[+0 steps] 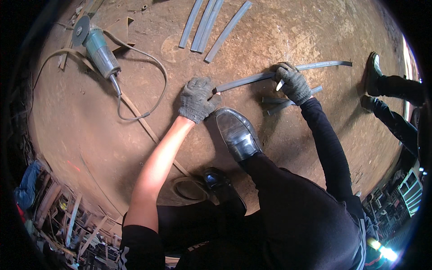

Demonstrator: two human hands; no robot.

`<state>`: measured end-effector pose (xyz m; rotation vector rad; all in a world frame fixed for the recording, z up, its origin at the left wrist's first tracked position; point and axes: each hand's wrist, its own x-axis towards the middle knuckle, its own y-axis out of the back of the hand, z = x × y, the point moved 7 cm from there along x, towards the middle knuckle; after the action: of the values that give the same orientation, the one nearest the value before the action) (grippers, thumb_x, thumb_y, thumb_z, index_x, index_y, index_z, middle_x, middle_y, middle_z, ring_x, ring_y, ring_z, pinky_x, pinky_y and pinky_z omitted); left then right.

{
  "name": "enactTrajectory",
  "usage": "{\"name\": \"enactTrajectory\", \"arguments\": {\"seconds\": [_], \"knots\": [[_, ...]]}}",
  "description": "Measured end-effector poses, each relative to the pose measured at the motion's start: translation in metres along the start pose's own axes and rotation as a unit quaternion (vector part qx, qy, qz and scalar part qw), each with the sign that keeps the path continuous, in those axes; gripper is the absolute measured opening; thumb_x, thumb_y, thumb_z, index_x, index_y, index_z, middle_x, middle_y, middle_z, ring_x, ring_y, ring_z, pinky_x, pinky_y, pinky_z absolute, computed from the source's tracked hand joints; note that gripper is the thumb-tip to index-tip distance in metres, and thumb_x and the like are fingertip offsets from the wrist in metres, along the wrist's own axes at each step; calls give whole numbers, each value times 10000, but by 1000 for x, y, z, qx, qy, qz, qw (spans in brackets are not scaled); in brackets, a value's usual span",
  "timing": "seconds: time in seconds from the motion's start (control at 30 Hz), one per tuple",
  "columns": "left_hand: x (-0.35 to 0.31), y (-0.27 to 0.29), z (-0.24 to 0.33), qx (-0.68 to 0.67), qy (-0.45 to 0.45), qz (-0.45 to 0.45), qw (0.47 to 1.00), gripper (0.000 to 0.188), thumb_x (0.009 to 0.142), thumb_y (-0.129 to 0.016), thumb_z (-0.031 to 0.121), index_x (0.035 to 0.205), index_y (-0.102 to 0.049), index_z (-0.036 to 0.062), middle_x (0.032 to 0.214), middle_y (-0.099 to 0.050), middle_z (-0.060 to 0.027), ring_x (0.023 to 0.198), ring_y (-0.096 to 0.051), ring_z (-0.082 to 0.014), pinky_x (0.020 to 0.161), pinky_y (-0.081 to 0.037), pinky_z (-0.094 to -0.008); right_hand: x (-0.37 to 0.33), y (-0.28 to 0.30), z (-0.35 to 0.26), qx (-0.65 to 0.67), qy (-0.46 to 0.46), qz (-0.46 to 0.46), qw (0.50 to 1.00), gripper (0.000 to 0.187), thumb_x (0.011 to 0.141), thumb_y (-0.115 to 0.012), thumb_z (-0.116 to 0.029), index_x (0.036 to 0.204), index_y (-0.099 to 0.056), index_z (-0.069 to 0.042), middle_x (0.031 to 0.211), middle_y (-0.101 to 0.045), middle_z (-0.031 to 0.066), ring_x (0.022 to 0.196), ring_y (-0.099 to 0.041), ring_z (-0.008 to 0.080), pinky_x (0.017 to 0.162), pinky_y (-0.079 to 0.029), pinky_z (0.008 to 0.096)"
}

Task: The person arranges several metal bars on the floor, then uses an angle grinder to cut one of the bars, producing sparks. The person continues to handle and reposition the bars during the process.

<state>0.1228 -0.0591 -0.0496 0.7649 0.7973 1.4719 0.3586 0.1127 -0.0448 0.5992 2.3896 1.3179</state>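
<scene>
A long grey metal bar [245,82] lies slanting across the brown floor in front of me. Its left end meets my left hand [197,100], which wears a dark grey knitted glove; the fingers are curled, with fingertips at the bar's end. My right hand [293,84], gloved alike, is closed over the bar farther along, and a white chalk stick [280,85] pokes out from its fingers. Below the right hand lie short metal bar pieces [281,105], partly hidden by it. My black shoe [236,130] rests just short of the bar.
An angle grinder [100,51] with its cord lies at the far left, by a rusty angled metal piece [120,31]. Several grey bars [207,27] lie at the far side. Another person's shoes [373,74] stand at right. Scrap [67,220] is heaped at the lower left.
</scene>
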Motion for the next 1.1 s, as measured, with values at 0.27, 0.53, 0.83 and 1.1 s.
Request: {"name": "enactTrajectory", "arguments": {"seconds": [0.27, 0.53, 0.83, 1.1], "knots": [[-1, 5, -1, -5, 8, 16, 1000, 397, 769, -777, 321, 1034, -705, 35, 1071, -676, -210, 1013, -628, -396, 912, -502, -494, 4, 3, -7, 27, 9, 0, 1000, 211, 762, -685, -23, 945, -587, -61, 1114, -645, 122, 1087, -597, 351, 917, -502, 437], [-9, 9, -12, -12, -31, 82, 996, 326, 764, -770, 325, 931, -699, 54, 1031, -667, -172, 992, -611, -374, 874, -498, -482, -1, -10, 8, 15, -19, -43, 999, 423, 748, -673, -26, 1161, -613, -96, 1254, -613, 98, 1226, -553, 322, 1032, -447, 455], [-10, 8, -15, -33, -24, 84, 996, 340, 775, -776, 343, 963, -724, 65, 1065, -676, -181, 1014, -623, -378, 889, -512, -477, 0, -9, 3, -6, -5, -50, 999, 438, 731, -697, -43, 1158, -615, -96, 1256, -608, 95, 1241, -543, 314, 1041, -437, 457], [-8, 7, -13, -25, -31, 74, 996, 319, 768, -777, 341, 952, -728, 84, 1055, -680, -166, 1006, -627, -368, 881, -514, -472, -2, -9, 5, -9, 11, -36, 999, 361, 751, -680, -76, 1107, -629, -100, 1226, -624, 94, 1225, -554, 310, 1031, -441, 461]]}}
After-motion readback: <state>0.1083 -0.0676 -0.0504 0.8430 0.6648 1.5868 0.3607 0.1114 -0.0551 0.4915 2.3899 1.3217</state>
